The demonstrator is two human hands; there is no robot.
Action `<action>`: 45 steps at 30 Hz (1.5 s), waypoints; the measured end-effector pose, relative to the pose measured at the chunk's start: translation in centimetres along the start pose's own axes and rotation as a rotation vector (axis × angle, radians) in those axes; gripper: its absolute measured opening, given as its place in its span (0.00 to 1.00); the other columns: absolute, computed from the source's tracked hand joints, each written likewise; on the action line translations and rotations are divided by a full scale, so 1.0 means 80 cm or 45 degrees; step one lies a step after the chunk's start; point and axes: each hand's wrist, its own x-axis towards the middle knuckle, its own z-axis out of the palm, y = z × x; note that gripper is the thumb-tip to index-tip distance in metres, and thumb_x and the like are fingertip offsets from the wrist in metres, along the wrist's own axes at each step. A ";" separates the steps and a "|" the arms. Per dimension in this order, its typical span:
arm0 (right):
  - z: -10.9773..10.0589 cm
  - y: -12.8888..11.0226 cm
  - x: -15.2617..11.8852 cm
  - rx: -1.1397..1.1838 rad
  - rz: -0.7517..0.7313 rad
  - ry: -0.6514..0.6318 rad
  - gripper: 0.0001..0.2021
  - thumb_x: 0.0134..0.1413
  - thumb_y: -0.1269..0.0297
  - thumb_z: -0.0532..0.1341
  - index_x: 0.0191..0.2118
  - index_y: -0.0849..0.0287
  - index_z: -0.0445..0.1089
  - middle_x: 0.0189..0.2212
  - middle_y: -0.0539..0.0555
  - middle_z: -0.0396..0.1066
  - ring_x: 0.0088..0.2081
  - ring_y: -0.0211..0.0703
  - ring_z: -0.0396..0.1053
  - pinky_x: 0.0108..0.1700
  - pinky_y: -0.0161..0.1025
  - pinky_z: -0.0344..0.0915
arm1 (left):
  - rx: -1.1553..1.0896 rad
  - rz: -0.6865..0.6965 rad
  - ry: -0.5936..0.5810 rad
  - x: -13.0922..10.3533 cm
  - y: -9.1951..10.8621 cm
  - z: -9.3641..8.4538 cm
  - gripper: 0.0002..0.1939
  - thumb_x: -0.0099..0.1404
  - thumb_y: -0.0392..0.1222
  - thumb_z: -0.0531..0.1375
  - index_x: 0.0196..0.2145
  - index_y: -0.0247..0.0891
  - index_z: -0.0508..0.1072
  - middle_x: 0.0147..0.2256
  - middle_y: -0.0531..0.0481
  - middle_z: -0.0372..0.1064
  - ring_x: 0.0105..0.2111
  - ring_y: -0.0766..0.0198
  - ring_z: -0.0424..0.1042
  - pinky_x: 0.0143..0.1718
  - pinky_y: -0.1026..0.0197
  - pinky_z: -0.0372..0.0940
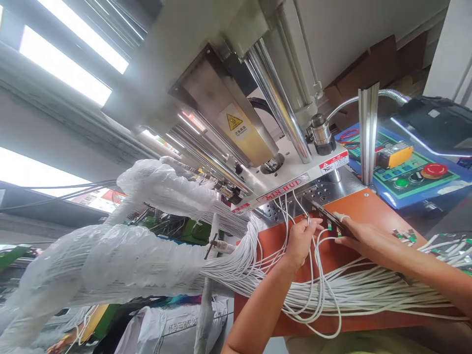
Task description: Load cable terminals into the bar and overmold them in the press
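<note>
My left hand [302, 238] is closed in a pinch on a white cable, in front of the press's lower metal block [282, 209]. To its right, my right hand [354, 231] grips a dark flat metal strip [330, 216] that points toward the block. One of its fingertips has a pale covering. Small green-and-white cable ends [335, 230] lie by the strip. Several white cables [285, 216] run into the gap under the plate marked MIN HUI [283, 189]. My fingers partly hide what the left hand pinches.
A thick bundle of white cables [332, 297] crosses the orange board [383, 211]. Plastic-wrapped bundles [121, 255] hang at left. The press head with a heat warning label [236, 123] stands above. A blue control box [435, 182] with a red stop button is at right.
</note>
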 end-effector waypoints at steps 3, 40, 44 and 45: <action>0.005 0.004 0.002 0.003 0.013 -0.023 0.23 0.61 0.45 0.52 0.56 0.51 0.62 0.41 0.57 0.79 0.42 0.58 0.77 0.38 0.46 0.67 | -0.154 -0.166 -0.013 0.002 0.001 -0.011 0.25 0.68 0.56 0.58 0.49 0.31 0.75 0.27 0.52 0.70 0.23 0.69 0.62 0.27 0.65 0.58; 0.002 -0.007 -0.003 0.042 -0.029 0.019 0.25 0.60 0.48 0.55 0.60 0.50 0.60 0.38 0.57 0.79 0.39 0.59 0.78 0.38 0.47 0.68 | 0.493 0.446 0.073 0.024 -0.024 -0.001 0.06 0.65 0.33 0.64 0.36 0.38 0.82 0.34 0.49 0.81 0.33 0.64 0.78 0.40 0.63 0.73; -0.007 -0.013 -0.005 0.049 -0.046 -0.017 0.27 0.61 0.47 0.53 0.63 0.50 0.59 0.41 0.58 0.79 0.42 0.59 0.78 0.40 0.47 0.69 | 0.491 0.427 0.083 0.022 -0.026 -0.001 0.06 0.66 0.33 0.63 0.36 0.38 0.82 0.33 0.49 0.81 0.31 0.65 0.78 0.38 0.64 0.73; -0.009 -0.013 -0.005 0.048 -0.046 -0.018 0.27 0.61 0.47 0.54 0.63 0.50 0.59 0.41 0.58 0.79 0.42 0.59 0.78 0.40 0.47 0.70 | 0.491 0.419 0.079 0.021 -0.025 -0.001 0.07 0.67 0.34 0.62 0.37 0.38 0.82 0.33 0.50 0.81 0.31 0.65 0.78 0.37 0.64 0.73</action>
